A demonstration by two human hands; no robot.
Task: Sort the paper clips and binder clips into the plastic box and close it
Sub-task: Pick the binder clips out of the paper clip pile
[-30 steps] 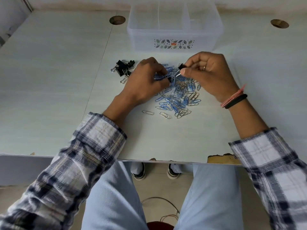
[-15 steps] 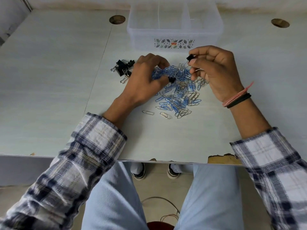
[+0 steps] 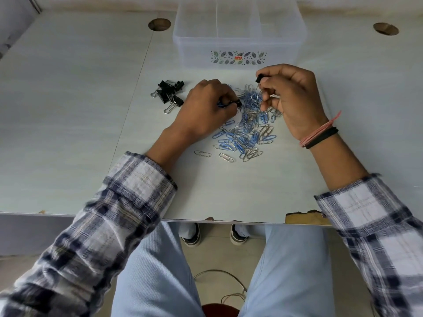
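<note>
A heap of blue and silver paper clips (image 3: 246, 131) lies on the table between my hands. My right hand (image 3: 290, 99) pinches a small black binder clip (image 3: 259, 78), lifted above the heap's far edge, with paper clips dangling from it. My left hand (image 3: 207, 108) rests on the heap's left side, fingers closed on another black binder clip (image 3: 238, 103) among blue clips. A small pile of black binder clips (image 3: 170, 93) sits to the left of my left hand. The translucent plastic box (image 3: 238, 45) stands open behind the heap, with dividers inside.
Two round cable holes (image 3: 159, 24) (image 3: 386, 28) mark the back of the pale table (image 3: 68, 110). Two loose silver clips (image 3: 202, 153) lie nearer me. The table's front edge is chipped at the right (image 3: 304, 217).
My right hand has lifted its binder clip up and away from the heap toward the box, dragging tangled clips. My left hand stayed on the heap, shifting slightly.
</note>
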